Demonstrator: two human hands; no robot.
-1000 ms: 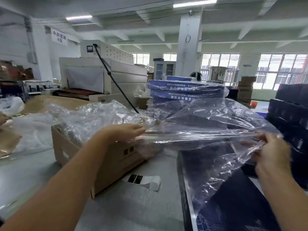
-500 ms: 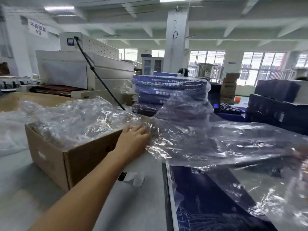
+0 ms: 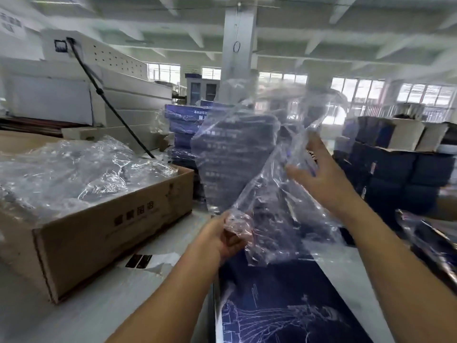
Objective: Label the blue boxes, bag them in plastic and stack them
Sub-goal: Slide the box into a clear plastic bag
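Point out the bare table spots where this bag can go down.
Widest bare table lies in front of the cardboard carton, left of the blue box, around the label sheet. A narrower strip runs right of that box, beside the right forearm. Crowded: bagged stack behind, dark boxes at right. The plastic bag hangs over the blue box.

The left hand [image 3: 222, 240] grips the bunched end of a clear plastic bag [image 3: 247, 157] above a blue box [image 3: 284, 305] on the table [image 3: 99, 305] — the right hand [image 3: 319, 179] touches it, spread wide — and a cardboard box [image 3: 99, 233] of bags sits left.
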